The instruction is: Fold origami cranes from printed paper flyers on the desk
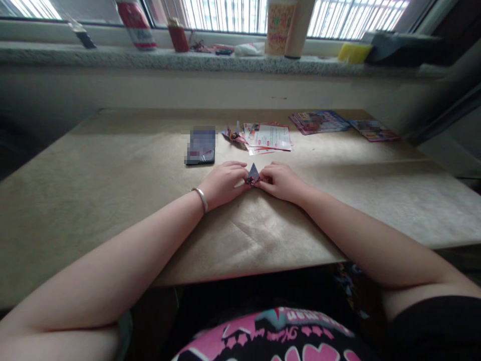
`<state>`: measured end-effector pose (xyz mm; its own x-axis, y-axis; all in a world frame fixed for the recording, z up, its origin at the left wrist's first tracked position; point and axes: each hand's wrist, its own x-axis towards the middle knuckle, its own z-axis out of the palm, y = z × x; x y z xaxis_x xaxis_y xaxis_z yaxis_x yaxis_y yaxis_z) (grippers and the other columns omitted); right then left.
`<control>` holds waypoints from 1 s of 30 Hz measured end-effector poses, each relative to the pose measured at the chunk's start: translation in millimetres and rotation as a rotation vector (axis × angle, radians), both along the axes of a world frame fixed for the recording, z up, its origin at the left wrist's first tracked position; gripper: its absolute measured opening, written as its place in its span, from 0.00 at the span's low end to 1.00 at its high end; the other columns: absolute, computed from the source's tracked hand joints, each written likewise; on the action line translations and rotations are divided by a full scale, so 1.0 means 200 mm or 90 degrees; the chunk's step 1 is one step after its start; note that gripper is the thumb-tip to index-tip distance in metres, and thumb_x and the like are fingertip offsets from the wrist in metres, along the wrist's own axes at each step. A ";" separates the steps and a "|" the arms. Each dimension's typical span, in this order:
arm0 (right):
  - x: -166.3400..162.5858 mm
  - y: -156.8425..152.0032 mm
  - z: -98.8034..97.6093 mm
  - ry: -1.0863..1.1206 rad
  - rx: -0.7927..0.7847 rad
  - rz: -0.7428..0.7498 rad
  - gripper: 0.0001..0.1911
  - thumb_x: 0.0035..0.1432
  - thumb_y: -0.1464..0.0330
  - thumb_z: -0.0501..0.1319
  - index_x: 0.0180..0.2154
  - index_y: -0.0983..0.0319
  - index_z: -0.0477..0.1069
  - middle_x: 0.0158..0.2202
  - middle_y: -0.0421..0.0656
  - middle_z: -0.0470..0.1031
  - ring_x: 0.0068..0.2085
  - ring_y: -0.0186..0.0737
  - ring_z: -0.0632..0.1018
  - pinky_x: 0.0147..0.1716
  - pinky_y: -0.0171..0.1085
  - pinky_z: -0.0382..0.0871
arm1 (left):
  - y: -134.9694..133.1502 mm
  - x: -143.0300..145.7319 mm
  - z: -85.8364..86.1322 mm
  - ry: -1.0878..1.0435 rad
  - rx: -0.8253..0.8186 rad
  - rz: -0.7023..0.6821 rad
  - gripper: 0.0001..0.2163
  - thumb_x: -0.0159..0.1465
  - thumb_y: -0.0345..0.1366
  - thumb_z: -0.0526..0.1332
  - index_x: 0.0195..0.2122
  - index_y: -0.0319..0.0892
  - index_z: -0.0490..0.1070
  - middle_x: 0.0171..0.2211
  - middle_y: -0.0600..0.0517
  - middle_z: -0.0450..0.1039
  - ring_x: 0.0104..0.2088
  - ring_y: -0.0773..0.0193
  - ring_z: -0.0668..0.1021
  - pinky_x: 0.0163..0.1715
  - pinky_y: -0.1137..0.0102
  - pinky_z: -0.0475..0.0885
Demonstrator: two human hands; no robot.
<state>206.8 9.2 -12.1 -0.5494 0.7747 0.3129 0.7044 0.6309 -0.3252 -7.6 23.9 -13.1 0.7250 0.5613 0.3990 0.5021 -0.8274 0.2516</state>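
A small folded piece of paper [253, 173], with a grey-blue pointed tip and a printed lower part, stands between my two hands over the table [112, 170]. My left hand [226, 181], with a silver bangle at its wrist, pinches the paper's left side. On the opposite side, the thumb and curled fingers of my right hand [281, 179] grip it. The fingertips cover part of the paper's lower edge. Just beyond lies a colourful folded paper figure [235, 135], beside a stack of printed sheets [268, 137].
A dark phone [202, 146], partly pixelated, lies left of the paper figure. Colourful printed cards [321, 122] and another pile of cards [374, 129] are at the back right. Cups, a red can [136, 25] and a yellow object [354, 52] stand along the windowsill [210, 62].
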 end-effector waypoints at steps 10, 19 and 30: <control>-0.01 -0.01 0.01 0.053 -0.045 -0.054 0.10 0.60 0.64 0.60 0.29 0.61 0.71 0.26 0.40 0.73 0.33 0.38 0.70 0.33 0.35 0.58 | -0.02 0.03 0.03 -0.063 -0.200 0.087 0.10 0.63 0.41 0.60 0.30 0.41 0.74 0.39 0.50 0.78 0.41 0.60 0.77 0.45 0.66 0.71; -0.03 -0.01 0.02 0.070 -0.130 -0.158 0.12 0.56 0.62 0.63 0.24 0.61 0.73 0.25 0.40 0.75 0.29 0.35 0.70 0.30 0.35 0.56 | -0.02 0.04 0.03 -0.074 -0.257 0.165 0.10 0.59 0.42 0.62 0.29 0.41 0.76 0.38 0.51 0.78 0.39 0.61 0.77 0.43 0.67 0.71; -0.04 0.00 0.01 0.057 -0.096 -0.167 0.11 0.54 0.62 0.63 0.24 0.61 0.70 0.24 0.39 0.73 0.26 0.33 0.68 0.27 0.35 0.53 | -0.01 0.05 0.03 -0.055 -0.199 0.166 0.09 0.59 0.42 0.63 0.29 0.41 0.75 0.38 0.49 0.77 0.43 0.57 0.76 0.48 0.63 0.68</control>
